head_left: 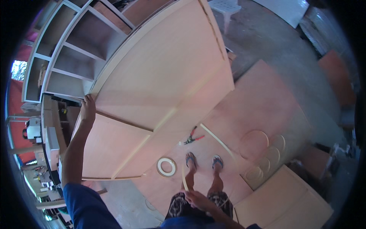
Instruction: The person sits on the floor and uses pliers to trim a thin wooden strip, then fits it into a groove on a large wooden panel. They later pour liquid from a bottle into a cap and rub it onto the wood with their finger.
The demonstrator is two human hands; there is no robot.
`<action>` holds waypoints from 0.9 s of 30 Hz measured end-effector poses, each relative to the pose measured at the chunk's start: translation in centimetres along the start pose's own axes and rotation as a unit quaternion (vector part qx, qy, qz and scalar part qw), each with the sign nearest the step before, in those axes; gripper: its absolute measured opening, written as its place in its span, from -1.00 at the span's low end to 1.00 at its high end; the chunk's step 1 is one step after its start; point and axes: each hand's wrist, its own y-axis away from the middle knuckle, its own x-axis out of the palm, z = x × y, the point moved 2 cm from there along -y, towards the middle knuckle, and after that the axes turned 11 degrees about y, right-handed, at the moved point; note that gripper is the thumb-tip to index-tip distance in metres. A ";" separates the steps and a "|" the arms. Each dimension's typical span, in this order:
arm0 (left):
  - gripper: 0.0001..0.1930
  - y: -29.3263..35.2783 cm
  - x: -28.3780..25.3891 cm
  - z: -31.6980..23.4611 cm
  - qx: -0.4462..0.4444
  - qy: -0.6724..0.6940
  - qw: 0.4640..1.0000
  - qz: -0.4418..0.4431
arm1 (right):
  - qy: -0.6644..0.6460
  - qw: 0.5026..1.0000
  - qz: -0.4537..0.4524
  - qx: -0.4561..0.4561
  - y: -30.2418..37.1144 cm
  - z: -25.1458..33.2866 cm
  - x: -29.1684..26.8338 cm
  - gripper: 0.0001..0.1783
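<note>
left hand [88, 110]: in the head view, your fingers curl over the left edge of the large wooden panel [160, 72]; i cannot tell how tightly.
right hand [196, 199]: you pinch a thin pale strip [184, 177] near your lap, its end rising past your left leg.
panel: ahead of you, toward your left.
red-handled snips [193, 136]: on the floor board [263, 99], beyond your feet [190, 158].
pale roll [160, 167]: flat, left of your feet.

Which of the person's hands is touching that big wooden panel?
The left hand, at the edge of the wooden panel; the right hand holds a pale strip.
</note>
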 end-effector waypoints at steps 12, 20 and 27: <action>-0.72 0.9 -1.7 0.0 -0.064 0.238 0.955 -0.167 | 0.176 0.921 -0.325 -0.121 15.1 13.2 10.6 -0.55; -0.39 6.3 -10.0 7.2 -0.108 0.683 0.714 -0.111 | 0.462 0.742 -0.435 -0.218 23.1 21.7 19.8 -0.70; -0.49 24.0 -22.4 11.1 0.185 0.931 0.315 -0.026 | 0.666 0.652 -0.258 -0.253 13.5 23.7 23.1 -0.67</action>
